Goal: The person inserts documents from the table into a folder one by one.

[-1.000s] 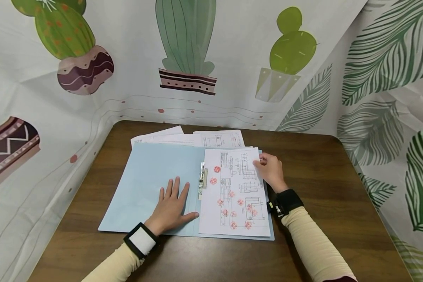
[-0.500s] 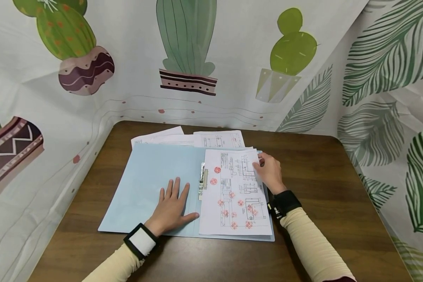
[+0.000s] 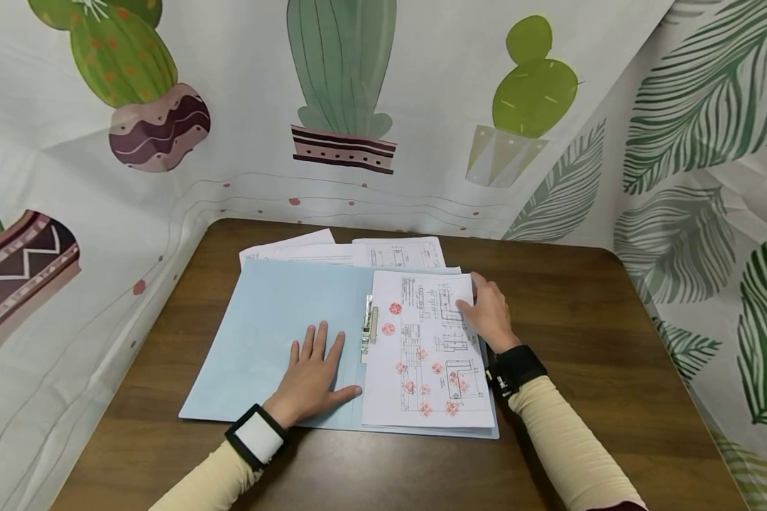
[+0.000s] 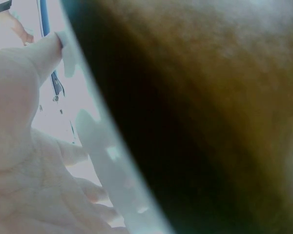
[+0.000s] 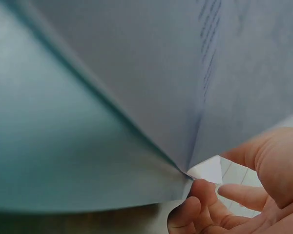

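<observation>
A light blue folder (image 3: 281, 298) lies spread on the table, with a metal clip (image 3: 368, 330) along its middle. On its right half sits a stack of printed sheets (image 3: 383, 376), the top one showing line drawings and red stamps. My left hand (image 3: 309, 383) rests flat on the folder's left half, fingers spread and thumb toward the clip. At the upper right edge of the stack my right hand (image 3: 493, 316) pinches paper, thumb on top and fingers behind. In the right wrist view, printed sheets (image 5: 244, 63) stand lifted apart from the folder cover (image 5: 78, 161).
More loose papers (image 3: 403, 252) lie behind the folder, partly under its far edge. The brown wooden table (image 3: 569, 305) meets a hanging cloth (image 3: 422, 85) printed with cacti and leaves at the back and sides.
My right fingers have slipped further behind the top sheet, and its upper right corner has shifted slightly toward me. A sheet edge shows behind it. My left hand stays put.
</observation>
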